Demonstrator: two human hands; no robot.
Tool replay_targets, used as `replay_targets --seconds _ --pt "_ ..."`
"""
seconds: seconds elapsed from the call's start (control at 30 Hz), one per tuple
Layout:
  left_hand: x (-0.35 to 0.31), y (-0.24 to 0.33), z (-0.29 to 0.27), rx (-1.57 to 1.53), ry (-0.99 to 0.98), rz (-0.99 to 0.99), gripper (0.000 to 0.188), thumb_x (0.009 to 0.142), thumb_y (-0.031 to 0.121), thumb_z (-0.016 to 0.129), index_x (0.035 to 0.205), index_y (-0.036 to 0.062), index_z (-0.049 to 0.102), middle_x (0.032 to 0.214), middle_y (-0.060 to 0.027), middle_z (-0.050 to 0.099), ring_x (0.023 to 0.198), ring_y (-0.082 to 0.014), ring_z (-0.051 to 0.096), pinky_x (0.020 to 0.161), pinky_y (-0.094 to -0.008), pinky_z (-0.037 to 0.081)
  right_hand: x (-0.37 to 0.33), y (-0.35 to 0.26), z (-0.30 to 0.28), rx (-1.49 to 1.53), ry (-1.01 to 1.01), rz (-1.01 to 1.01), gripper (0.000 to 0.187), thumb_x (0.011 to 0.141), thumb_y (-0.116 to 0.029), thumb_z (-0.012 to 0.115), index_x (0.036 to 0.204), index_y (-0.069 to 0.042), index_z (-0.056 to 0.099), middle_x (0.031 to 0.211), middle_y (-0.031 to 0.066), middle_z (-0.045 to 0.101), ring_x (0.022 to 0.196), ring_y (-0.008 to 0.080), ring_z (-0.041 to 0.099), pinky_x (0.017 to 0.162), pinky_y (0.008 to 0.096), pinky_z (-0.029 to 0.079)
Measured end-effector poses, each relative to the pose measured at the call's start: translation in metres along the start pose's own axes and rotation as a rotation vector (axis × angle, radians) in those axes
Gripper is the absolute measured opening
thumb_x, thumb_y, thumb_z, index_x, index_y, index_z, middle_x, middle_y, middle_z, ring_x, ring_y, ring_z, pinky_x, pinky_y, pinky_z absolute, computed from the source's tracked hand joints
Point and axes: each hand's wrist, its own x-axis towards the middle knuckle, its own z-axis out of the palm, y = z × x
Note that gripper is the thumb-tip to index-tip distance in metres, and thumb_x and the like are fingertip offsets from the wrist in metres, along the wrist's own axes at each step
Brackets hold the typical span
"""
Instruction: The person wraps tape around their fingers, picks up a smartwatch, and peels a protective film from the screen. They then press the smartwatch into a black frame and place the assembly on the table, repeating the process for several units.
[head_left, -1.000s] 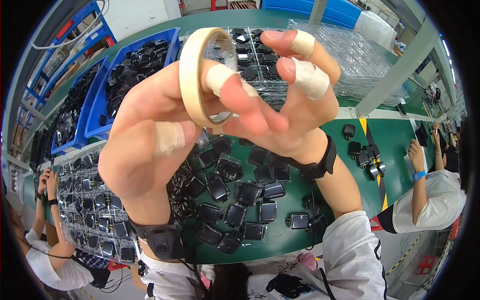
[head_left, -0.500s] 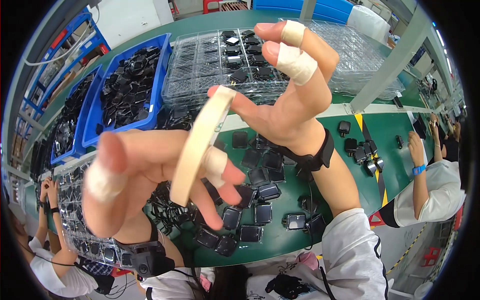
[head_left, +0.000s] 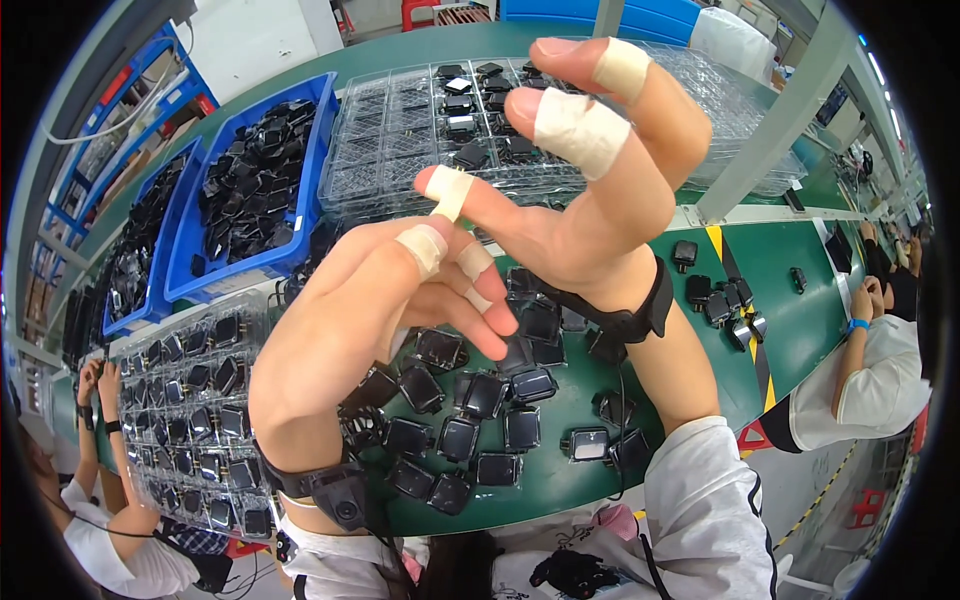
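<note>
Fingertip tape wraps (head_left: 582, 130): beige strips on both hands, raised above the green table (head_left: 800, 320). Left hand (head_left: 370, 330) loosely curled, right hand (head_left: 590, 200) spread; both empty. Step, seemingly: pressing wraps down. Small black devices (head_left: 470, 440) lie below, untouched.

We look down from a single head-worn fisheye camera onto the green bench (head_left: 800, 330), our raised hands very near the lens; the bench's far edge bends toward the rim.

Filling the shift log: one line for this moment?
left hand: empty, taped fingers | right hand: empty, taped fingers | below: black square parts on green table
</note>
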Motion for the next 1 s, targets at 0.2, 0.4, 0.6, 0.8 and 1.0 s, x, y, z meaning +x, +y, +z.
replay_targets --seconds 0.2,0.4,0.6,0.8,1.0 --pt "0.002 0.002 0.01 -0.015 0.031 0.039 0.036 0.094 0.028 0.033 0.088 -0.0019 0.052 0.076 -0.0183 0.062 0.058 -0.0212 0.062 0.055 -0.0273 0.051 0.002 0.006 -0.006 -0.034 -0.066 0.026 0.046 0.05 -0.02 0.09 0.084 -0.012 0.061 0.109 0.0106 0.045 0.092 0.0233 0.052 0.071 0.0294 0.045" --pt "0.006 0.0 0.021 0.024 0.12 0.087 0.035 0.093 0.026 0.034 0.082 -0.0013 0.054 0.068 -0.0145 0.061 0.041 -0.0103 0.046 0.04 -0.0203 0.033 -0.005 0.005 -0.004 0.189 -0.008 0.09 0.021 0.052 -0.015 0.072 0.069 -0.021 0.062 0.101 0.0059 0.056 0.093 0.0258 0.046 0.078 0.0345 0.035" --pt "0.0 0.006 0.015 0.023 0.056 0.048 0.034 0.091 0.025 0.036 0.081 -0.0009 0.055 0.064 -0.0129 0.06 0.042 -0.008 0.042 0.04 -0.02 0.027 0.002 0.006 -0.008 0.331 -0.088 0.008 0.026 0.052 -0.007 0.078 0.069 -0.016 0.061 0.097 0.0083 0.056 0.087 0.0268 0.048 0.071 0.035 0.039" --pt "-0.001 0.003 0.019 0.129 0.074 -0.005 0.034 0.091 0.027 0.04 0.086 -0.0014 0.059 0.064 -0.0102 0.059 0.045 -0.0062 0.04 0.042 -0.0196 0.028 0.009 0.016 -0.019 0.544 -0.292 -0.19 0.031 0.052 -0.001 0.074 0.068 -0.009 0.049 0.085 0.0113 0.058 0.072 0.0282 0.049 0.059 0.0396 0.042" --pt "-0.006 0.007 0.023 0.211 0.08 0.02 0.029 0.086 0.019 0.046 0.076 -0.0056 0.057 0.058 -0.0088 0.056 0.054 -0.0163 0.054 0.052 -0.0314 0.042 0.015 0.007 -0.021 0.585 -0.283 -0.326 0.019 0.044 -0.008 0.018 0.058 -0.004 0.031 0.073 0.0113 0.052 0.064 0.0296 0.046 0.056 0.0433 0.046"
